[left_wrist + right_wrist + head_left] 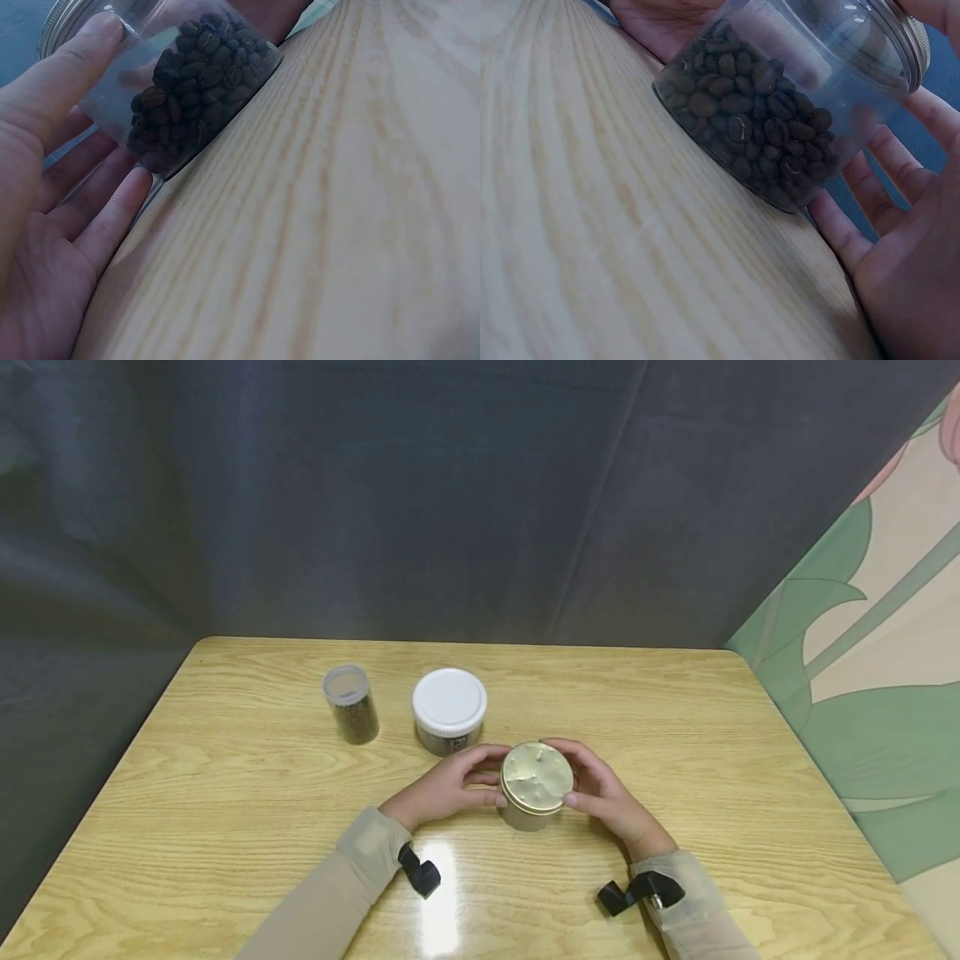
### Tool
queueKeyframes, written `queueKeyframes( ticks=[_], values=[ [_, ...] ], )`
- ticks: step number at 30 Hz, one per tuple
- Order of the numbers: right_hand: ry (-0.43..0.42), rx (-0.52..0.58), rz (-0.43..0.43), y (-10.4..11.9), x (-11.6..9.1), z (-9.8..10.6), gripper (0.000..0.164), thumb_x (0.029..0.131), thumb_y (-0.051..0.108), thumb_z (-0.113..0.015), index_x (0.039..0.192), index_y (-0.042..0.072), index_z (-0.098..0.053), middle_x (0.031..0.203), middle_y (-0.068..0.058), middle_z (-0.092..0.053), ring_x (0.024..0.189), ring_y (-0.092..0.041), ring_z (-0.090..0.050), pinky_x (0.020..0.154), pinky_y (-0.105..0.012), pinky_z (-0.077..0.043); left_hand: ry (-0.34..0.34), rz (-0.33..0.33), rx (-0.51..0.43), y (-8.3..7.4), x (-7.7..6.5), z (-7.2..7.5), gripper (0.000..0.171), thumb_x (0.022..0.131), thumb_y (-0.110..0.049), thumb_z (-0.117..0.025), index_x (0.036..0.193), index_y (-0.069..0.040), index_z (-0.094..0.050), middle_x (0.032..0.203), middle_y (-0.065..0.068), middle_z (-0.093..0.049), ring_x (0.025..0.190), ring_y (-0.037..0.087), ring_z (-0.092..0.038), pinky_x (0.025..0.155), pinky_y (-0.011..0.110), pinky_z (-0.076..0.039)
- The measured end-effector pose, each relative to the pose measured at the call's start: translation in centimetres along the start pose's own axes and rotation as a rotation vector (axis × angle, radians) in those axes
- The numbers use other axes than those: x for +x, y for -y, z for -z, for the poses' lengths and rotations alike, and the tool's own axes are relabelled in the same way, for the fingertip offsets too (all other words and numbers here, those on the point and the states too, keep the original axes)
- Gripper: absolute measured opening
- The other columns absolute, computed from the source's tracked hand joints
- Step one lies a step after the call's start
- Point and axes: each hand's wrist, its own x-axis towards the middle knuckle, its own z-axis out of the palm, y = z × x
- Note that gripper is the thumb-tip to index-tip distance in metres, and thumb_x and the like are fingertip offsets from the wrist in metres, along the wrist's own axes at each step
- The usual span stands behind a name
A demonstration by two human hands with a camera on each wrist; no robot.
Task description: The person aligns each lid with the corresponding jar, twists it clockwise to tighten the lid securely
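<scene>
A clear jar of coffee beans [528,817] stands on the table under a dented gold-coloured lid [537,775]. My left hand [450,789] holds its left side, thumb toward the front and fingers around the back. From the right, my right hand [609,797] grips the same jar, its thumb just below the lid's edge. In the left wrist view, dark roasted beans [202,75] fill the lower part of the jar. The right wrist view shows the jar's base [727,169] down on the wood, with fingers of both hands beside it.
Behind my left hand is a wide jar with a white lid [449,700]. Farther left stands a slim clear container [356,714] with dark contents. A dark cloth [420,510] hangs behind the wooden table [225,793], and a leaf-patterned surface [892,727] borders its right side.
</scene>
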Motion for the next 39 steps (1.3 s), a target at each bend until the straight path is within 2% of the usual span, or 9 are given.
queueKeyframes(
  ticks=[10, 22, 32, 39],
  values=[
    [-0.011, 0.000, 0.057, -0.50, 0.07, 0.12, 0.063, 0.096, 0.017, -0.072, 0.148, -0.002, -0.041, 0.144, -0.004, -0.052, 0.128, -0.017, -0.052, 0.105, -0.026, -0.050, -0.008, 0.006, 0.016, 0.09, 0.06, 0.01, 0.069, 0.090, -0.004, -0.077, 0.150, 0.000, -0.044, 0.152, 0.014, -0.046, 0.135, 0.027, -0.051, 0.108, 0.029, -0.051],
    [-0.050, -0.056, 0.051, -0.01, 0.13, -0.15, 0.064, 0.094, 0.022, -0.076, 0.145, -0.001, -0.044, 0.141, 0.000, -0.054, 0.125, -0.014, -0.054, 0.106, -0.025, -0.047, -0.009, -0.003, 0.028, 0.15, 0.04, 0.05, 0.068, 0.090, -0.005, -0.078, 0.149, 0.000, -0.045, 0.150, 0.012, -0.047, 0.136, 0.026, -0.050, 0.107, 0.029, -0.052],
    [-0.023, 0.020, -0.025, 0.28, -0.12, 0.11, 0.067, 0.094, 0.014, -0.073, 0.148, -0.004, -0.037, 0.143, -0.005, -0.051, 0.130, -0.017, -0.049, 0.110, -0.025, -0.043, -0.011, 0.003, 0.033, 0.03, 0.06, -0.01, 0.068, 0.090, -0.004, -0.078, 0.149, 0.000, -0.045, 0.151, 0.013, -0.047, 0.135, 0.026, -0.050, 0.107, 0.029, -0.052],
    [-0.007, 0.039, -0.006, 0.02, -0.15, 0.38, 0.067, 0.095, 0.017, -0.073, 0.149, -0.001, -0.038, 0.145, -0.006, -0.050, 0.132, -0.018, -0.048, 0.112, -0.025, -0.041, -0.008, -0.004, 0.035, 0.17, 0.11, -0.03, 0.068, 0.091, -0.006, -0.077, 0.150, -0.001, -0.044, 0.151, 0.013, -0.046, 0.135, 0.027, -0.051, 0.106, 0.029, -0.052]
  ],
)
